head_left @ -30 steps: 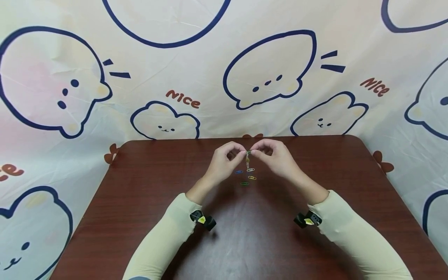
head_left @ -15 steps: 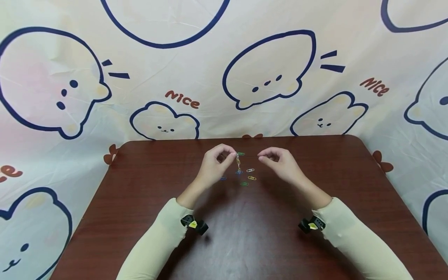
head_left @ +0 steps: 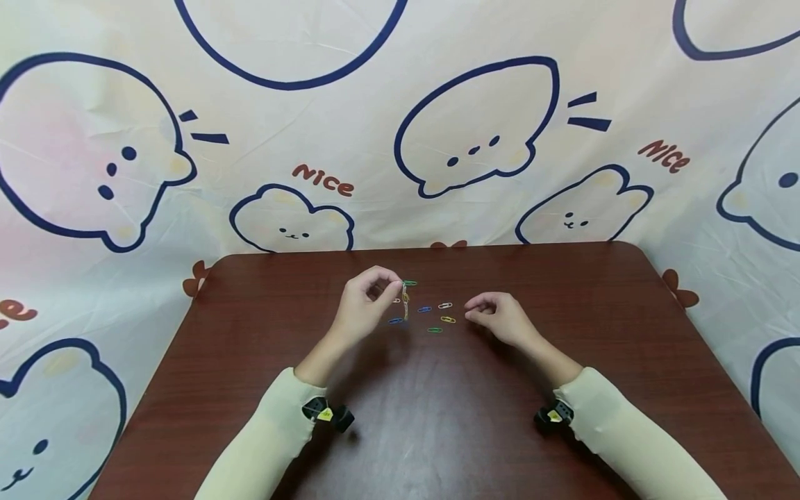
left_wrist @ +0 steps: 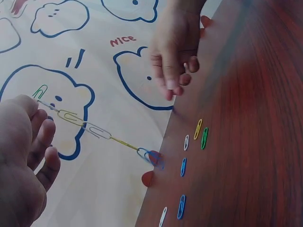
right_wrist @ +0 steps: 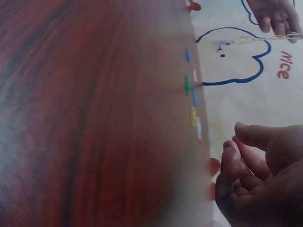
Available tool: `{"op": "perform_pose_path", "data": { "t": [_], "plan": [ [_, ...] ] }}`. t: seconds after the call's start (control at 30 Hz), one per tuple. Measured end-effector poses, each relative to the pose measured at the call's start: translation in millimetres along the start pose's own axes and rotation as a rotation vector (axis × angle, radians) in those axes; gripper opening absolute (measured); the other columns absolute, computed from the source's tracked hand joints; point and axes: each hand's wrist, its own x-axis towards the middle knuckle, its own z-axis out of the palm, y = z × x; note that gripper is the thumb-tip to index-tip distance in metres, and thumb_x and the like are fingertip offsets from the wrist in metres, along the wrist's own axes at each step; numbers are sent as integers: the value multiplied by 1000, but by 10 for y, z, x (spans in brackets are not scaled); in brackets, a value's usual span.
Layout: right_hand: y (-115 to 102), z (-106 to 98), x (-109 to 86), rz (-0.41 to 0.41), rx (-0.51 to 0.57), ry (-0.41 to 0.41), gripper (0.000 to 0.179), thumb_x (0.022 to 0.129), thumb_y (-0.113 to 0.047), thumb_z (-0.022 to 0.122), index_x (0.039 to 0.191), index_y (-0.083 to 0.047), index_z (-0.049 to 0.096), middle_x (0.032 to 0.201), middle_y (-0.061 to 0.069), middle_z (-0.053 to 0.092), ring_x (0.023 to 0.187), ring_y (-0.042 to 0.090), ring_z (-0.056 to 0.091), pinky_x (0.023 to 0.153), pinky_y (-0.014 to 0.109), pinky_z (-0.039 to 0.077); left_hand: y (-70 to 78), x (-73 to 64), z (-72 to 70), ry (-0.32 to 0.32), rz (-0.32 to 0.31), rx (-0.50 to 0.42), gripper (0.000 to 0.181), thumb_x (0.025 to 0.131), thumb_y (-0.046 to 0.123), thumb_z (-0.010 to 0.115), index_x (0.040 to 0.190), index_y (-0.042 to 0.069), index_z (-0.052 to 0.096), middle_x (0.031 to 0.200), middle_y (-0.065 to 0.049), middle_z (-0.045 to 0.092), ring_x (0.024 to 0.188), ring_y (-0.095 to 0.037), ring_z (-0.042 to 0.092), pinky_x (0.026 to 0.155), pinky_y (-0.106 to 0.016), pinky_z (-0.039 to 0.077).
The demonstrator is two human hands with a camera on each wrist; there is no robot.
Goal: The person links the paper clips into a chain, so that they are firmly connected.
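My left hand pinches the upper end of a paper clip chain between thumb and forefinger. In the left wrist view a green clip sits at its held end, white and yellow links follow, and a blue clip forms the far end. The chain hangs above the table. My right hand hovers to the right of the loose clips, fingers loosely bent, with nothing visible between them. Closest to it lie a yellow paper clip and a white paper clip.
More loose clips lie on the brown table: a green one, a blue one, another blue one and a white one near the left hand. A patterned cloth hangs behind the table's far edge.
The hands, earlier together at the chain's top, have separated. The left hand moved left and nearer with the chain; the right hand let go and came right and lower.
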Motion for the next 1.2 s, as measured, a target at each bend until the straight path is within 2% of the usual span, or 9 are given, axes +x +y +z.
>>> {"op": "perform_pose_path", "data": {
  "t": [0.17, 0.4, 0.6, 0.83, 0.93, 1.07, 1.2],
  "plan": [
    [113, 97, 35, 17, -19, 5, 15, 89, -9, 78, 102, -2, 76, 85, 3, 72, 73, 12, 63, 68, 27, 50, 42, -33, -61, 5, -21, 29, 5, 96, -4, 66, 98, -8, 68, 87, -20, 68, 70, -11, 56, 62, -25, 45],
    [165, 180, 77, 49, -55, 5, 15, 88, -11, 80, 100, -4, 76, 84, 3, 72, 72, 12, 66, 68, 29, 52, 337, -84, -144, 8, -13, 23, 6, 96, -4, 66, 96, -10, 66, 83, -21, 65, 70, -10, 55, 62, -22, 45],
    [136, 236, 125, 63, -66, 5, 16, 85, -10, 83, 98, -4, 76, 82, 1, 71, 71, 12, 65, 69, 30, 52, 318, -99, -155, 8, -15, 15, 6, 96, -3, 66, 96, -10, 66, 83, -20, 66, 70, -11, 55, 62, -23, 44],
    [71, 331, 165, 51, -76, 22, 15, 83, -10, 84, 95, -5, 76, 79, 0, 70, 70, 11, 63, 68, 29, 51, -25, -77, -118, 11, -35, 14, 5, 95, -4, 66, 98, -8, 68, 86, -22, 68, 70, -13, 58, 62, -21, 44],
    [47, 367, 178, 50, -98, 26, 14, 83, -10, 84, 93, -6, 75, 79, 0, 69, 71, 12, 62, 68, 30, 50, -83, -74, -111, 15, -24, 2, 6, 95, -1, 68, 98, -7, 68, 85, -18, 69, 71, -13, 58, 62, -21, 45],
    [31, 393, 188, 52, -133, 32, 12, 84, -11, 84, 90, -7, 75, 78, 0, 68, 71, 12, 61, 68, 31, 50, -86, -76, -106, 6, 1, -8, 8, 97, 4, 69, 99, -3, 69, 85, -14, 69, 71, -13, 58, 61, -22, 45],
    [25, 403, 202, 41, -165, 34, 10, 84, -11, 83, 87, -8, 75, 76, -1, 67, 70, 12, 61, 68, 31, 50, 152, -83, -109, -10, -20, -5, 8, 97, 1, 67, 98, -7, 68, 85, -19, 68, 72, -15, 58, 63, -23, 46]
  ]
}}
